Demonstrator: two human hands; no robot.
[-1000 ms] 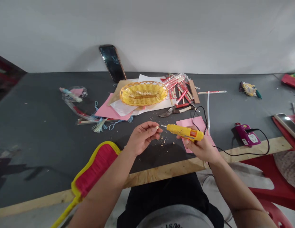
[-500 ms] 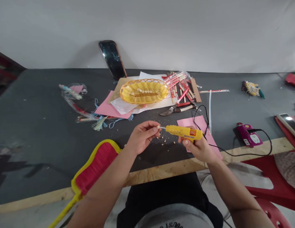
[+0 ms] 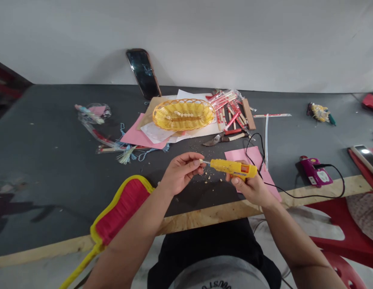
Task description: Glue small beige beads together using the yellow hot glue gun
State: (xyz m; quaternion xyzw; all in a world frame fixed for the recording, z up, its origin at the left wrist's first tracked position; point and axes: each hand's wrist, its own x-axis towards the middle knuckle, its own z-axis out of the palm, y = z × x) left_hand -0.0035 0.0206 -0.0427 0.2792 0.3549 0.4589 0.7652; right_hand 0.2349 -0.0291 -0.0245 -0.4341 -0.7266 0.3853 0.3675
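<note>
My right hand [image 3: 246, 184] is wrapped round the handle of a yellow glue gun [image 3: 228, 165], whose metal nozzle points left. Pinched in the fingertips of my left hand [image 3: 185, 170] is a small pale wooden piece [image 3: 201, 161], mostly hidden; the nozzle tip meets it or sits right beside it. Pale crumbs [image 3: 207, 176] lie scattered on the dark tabletop under both hands. Beyond them stands a yellow woven basket [image 3: 183, 125] holding a brown stick and several small pale pieces.
Pruning shears [image 3: 218, 139] and red-wrapped chopsticks [image 3: 231, 116] lie right of the basket. A phone [image 3: 143, 74] leans on the wall. The gun's black cord [image 3: 297, 196] runs to a purple power box [image 3: 315, 170]. A red-and-yellow fan [image 3: 123, 206] lies by my left forearm.
Both hands hold almost the same pose, with the nozzle still at the small piece. The whole view has shifted very slightly.
</note>
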